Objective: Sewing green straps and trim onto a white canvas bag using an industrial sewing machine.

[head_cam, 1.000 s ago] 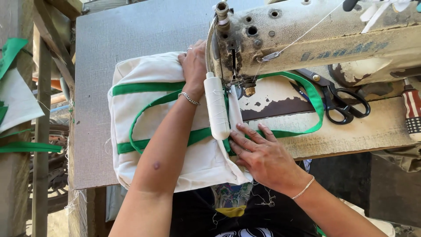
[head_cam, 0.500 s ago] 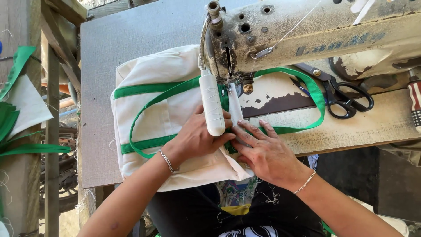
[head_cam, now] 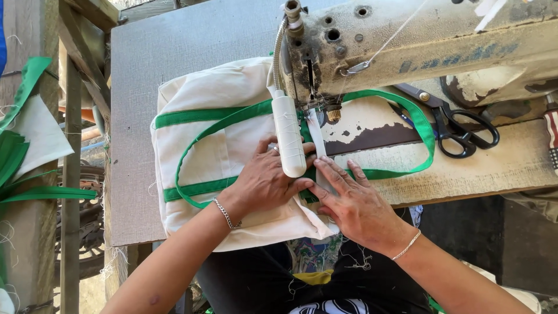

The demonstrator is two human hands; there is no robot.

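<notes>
- Fingers of left hand spread flat, pressing cream fabric bag; nothing clamped.
- Fingers of right hand spread, tips on green strap, just at 6 o'clock of needle area.
- Bag flat on grey counter, under head of worn sewing machine; strap loop trailing toward 3 o'clock.
- White tube lamp hanging over left knuckles.
- Black scissors at 3 o'clock of needle, well apart from both hands.
- Judged good practice: keep strap edge aligned on cloth, pressure even from both palms, fingertips clear of needle, feed straight toward 12 o'clock.
</notes>
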